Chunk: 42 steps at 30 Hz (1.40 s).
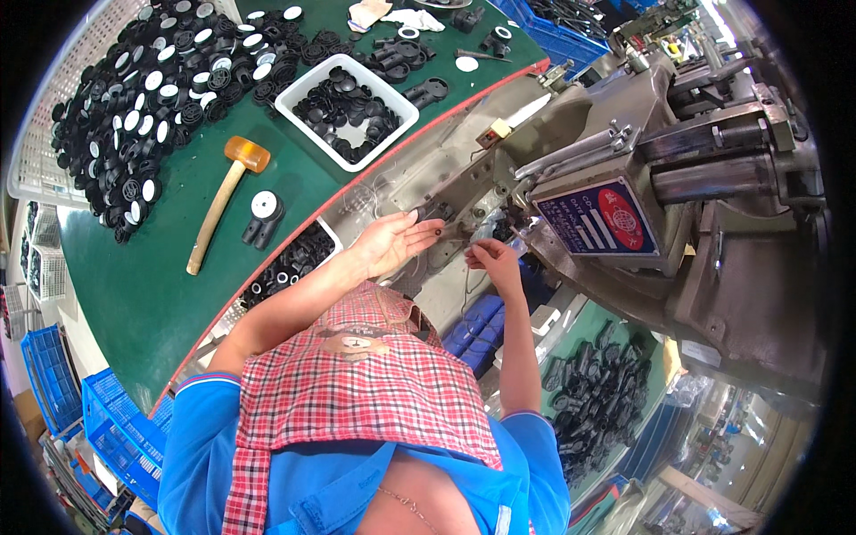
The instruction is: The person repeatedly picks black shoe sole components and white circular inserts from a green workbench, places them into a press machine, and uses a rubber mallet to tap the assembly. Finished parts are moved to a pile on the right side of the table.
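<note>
My left hand is stretched out palm up with fingers apart, its fingertips touching a small black plastic part at the front of a grey metal press machine. My right hand is curled just right of it, fingers pinched at the machine's work area; what it pinches is too small to tell. A black part with a white cap stands on the green table left of my left arm.
A wooden-handled mallet lies on the green table. A white tray holds black parts, and a big heap of black and white parts lies at the far left. More black parts pile at lower right. Blue crates stand at lower left.
</note>
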Available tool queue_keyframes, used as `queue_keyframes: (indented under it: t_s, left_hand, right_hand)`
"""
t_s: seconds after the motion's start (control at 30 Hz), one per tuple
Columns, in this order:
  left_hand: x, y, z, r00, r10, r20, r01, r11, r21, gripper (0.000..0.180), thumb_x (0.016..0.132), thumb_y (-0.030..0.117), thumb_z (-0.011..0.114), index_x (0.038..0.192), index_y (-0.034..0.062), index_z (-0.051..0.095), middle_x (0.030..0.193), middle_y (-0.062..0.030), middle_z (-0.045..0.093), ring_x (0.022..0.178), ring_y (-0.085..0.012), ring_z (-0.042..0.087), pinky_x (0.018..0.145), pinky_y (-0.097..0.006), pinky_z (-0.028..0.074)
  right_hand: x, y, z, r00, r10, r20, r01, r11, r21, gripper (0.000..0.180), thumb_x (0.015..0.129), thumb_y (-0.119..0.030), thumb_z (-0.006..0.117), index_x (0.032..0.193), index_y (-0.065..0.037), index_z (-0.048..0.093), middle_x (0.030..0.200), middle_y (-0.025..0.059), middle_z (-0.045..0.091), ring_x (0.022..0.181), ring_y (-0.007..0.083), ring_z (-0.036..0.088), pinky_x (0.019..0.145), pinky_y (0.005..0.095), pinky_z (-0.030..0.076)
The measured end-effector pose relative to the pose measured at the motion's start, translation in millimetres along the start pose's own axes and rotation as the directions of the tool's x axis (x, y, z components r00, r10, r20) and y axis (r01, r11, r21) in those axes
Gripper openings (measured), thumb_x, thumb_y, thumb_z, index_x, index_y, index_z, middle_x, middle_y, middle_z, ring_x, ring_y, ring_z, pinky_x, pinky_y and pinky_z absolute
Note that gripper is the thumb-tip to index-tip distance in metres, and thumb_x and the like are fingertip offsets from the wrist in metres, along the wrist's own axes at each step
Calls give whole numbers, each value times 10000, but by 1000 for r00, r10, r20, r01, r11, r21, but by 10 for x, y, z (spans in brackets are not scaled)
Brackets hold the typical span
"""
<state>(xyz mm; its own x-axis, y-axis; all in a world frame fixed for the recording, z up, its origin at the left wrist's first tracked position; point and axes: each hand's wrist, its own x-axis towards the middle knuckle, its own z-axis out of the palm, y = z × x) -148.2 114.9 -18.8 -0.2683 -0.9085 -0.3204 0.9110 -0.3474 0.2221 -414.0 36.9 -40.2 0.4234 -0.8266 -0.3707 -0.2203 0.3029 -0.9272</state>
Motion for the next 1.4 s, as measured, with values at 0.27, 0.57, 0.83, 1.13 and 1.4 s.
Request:
queue_keyframes:
  t_s: [0.27,0.57,0.83,1.13,1.4]
  left_hand:
    - [-32,243,153,997,74,-27,-73,997,28,197,1001,193,494,1043,1,514,1328,-295,495,1220,-354,527,1070,-440,436]
    - [-112,408,152,986,168,22,-169,984,61,299,1001,228,498,1149,-32,507,1358,-281,479,1224,-324,531,1068,-416,436]
    - [-77,400,172,985,169,27,-171,983,71,347,997,230,508,1205,-46,489,1359,-277,481,1226,-319,529,1066,-413,434]
    - [-86,404,230,988,151,16,-152,986,65,275,1003,204,497,1146,-30,497,1312,-278,517,1193,-319,556,1038,-405,466]
    - [-101,396,271,989,149,2,-149,986,69,203,1004,196,496,1065,7,537,1287,-284,537,1185,-328,564,1025,-404,478]
  right_hand:
    - [862,1378,-918,830,-520,-203,-126,180,-976,297,872,-269,585,1113,-106,644,959,187,692,900,376,666,791,498,512]
    - [1212,1528,-1129,929,-214,-301,-255,216,-942,535,943,-505,398,1277,-105,518,1173,231,630,1046,449,613,886,552,476]
    - [1287,1551,-1163,933,-20,-358,-354,113,-928,516,933,-470,468,1257,-79,563,1187,221,628,1071,436,602,936,531,452]
    - [1068,1338,-1016,910,-319,-266,-265,48,-963,472,930,-439,503,1208,-69,598,1155,199,645,1069,409,602,933,509,453]
    - [1003,1292,-983,867,-459,-192,-236,-41,-971,434,927,-411,534,1165,-60,628,1126,180,660,1067,385,603,931,491,453]
